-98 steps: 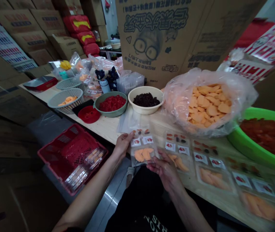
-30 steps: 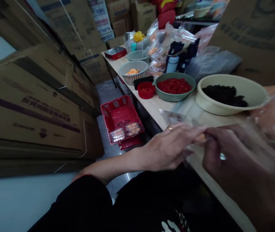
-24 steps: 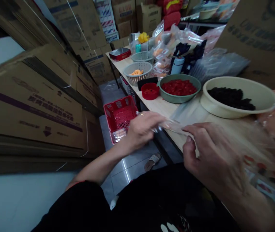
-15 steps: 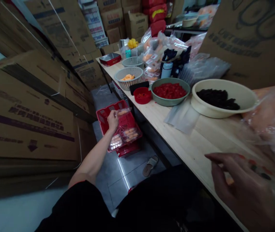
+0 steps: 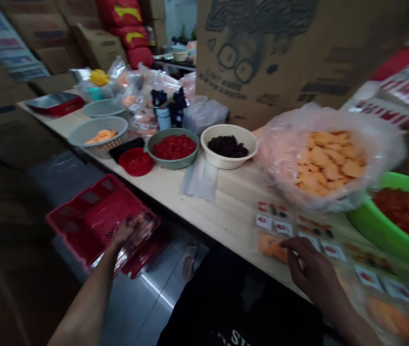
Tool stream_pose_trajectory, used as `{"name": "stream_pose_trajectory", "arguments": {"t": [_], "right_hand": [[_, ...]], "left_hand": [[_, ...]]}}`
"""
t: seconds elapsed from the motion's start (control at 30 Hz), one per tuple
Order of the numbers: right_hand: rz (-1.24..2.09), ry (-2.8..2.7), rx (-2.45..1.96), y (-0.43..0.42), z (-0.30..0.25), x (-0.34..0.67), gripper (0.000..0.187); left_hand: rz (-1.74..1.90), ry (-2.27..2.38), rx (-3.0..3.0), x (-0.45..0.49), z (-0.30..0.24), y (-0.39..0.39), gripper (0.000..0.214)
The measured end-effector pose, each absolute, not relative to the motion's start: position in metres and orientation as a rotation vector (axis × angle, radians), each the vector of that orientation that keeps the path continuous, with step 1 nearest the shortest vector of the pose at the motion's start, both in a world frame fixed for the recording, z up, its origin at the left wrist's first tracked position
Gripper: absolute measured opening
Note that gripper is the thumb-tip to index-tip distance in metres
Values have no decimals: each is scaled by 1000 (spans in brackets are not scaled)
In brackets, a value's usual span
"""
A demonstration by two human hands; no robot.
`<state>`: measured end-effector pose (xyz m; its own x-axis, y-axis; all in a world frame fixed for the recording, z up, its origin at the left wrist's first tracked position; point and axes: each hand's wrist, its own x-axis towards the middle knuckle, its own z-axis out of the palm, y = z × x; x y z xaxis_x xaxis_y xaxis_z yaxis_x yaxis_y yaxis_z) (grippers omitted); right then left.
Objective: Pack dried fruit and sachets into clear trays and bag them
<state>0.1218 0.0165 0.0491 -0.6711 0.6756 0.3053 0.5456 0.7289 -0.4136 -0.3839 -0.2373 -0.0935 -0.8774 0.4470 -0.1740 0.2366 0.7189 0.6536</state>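
My left hand point(image 5: 122, 234) is down in the red plastic basket point(image 5: 82, 197) on the floor side of the table, at the clear food packs point(image 5: 142, 228) lying there. Its fingers are smeared by motion, so whether they grip a pack is unclear. Over the table's near edge, my right hand point(image 5: 307, 264) has its thumb and forefinger apart, close to a clear pack point(image 5: 271, 242) of orange pieces with small white labels. More such packs point(image 5: 388, 298) lie in a row beneath and to the right of that hand.
Along the table point(image 5: 233, 206) stand a grey colander point(image 5: 77, 137), a small red bowl point(image 5: 136, 161), a green-grey bowl point(image 5: 174, 163) of red pieces, a cream bowl point(image 5: 228, 161) of dark pieces, a large bag point(image 5: 280, 149) of orange chips and a bright green tub point(image 5: 363, 214). Cartons point(image 5: 291, 62) stand behind.
The view has swung right, bringing the chip bag and green tub into sight. My left hand has moved from the basket's far side to the packs nearer me. My right hand is now by the labelled packs.
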Motion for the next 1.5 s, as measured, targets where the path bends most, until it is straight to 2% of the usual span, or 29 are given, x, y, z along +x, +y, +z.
{"name": "stream_pose_trajectory", "arguments": {"t": [0.07, 0.13, 0.2, 0.27, 0.33, 0.4, 0.5, 0.77, 0.87, 1.0, 1.1, 1.23, 1.43, 1.5], "right_hand": [[251, -2493, -1039, 20, 42, 118, 25], [104, -2542, -1149, 24, 34, 109, 33], [-9, -2627, -1244, 26, 28, 97, 41], [-59, -2698, -1297, 24, 23, 84, 47], [-54, -2742, -1285, 19, 20, 73, 50], [-37, -2757, -1253, 15, 18, 67, 51], [-26, -2742, -1233, 14, 17, 65, 50], [125, -2737, -1196, 25, 37, 53, 46], [256, -2684, -1004, 21, 54, 27, 49], [290, -2821, -837, 19, 64, -13, 59], [309, -2987, -891, 22, 56, -35, 43], [302, -3014, -894, 36, 51, -49, 30], [334, -3071, -821, 89, 69, -80, 31], [388, -3110, -903, 113, 68, -96, 39]], "left_hand": [[952, 2732, 677, -378, -72, -219, 38], [1062, 2800, 1098, -361, -43, -190, 33], [1061, 2581, 1693, -335, -12, -151, 27], [838, 2243, 2140, -308, 13, -109, 29], [619, 2109, 2302, -287, 25, -73, 29], [449, 2088, 2317, -276, 27, -50, 26], [375, 2115, 2253, -271, 21, -40, 23], [775, 2334, 1767, -257, 30, -30, 15], [777, 2223, 1956, -234, 30, -34, 14], [596, 2026, 2349, -192, 17, -50, 18], [595, 2097, 2284, -179, 5, -54, 21], [802, 2158, 2128, -191, -4, -50, 18], [621, 1792, 2428, -230, 0, -43, 44], [610, 1802, 2455, -246, -2, -34, 37]]}}
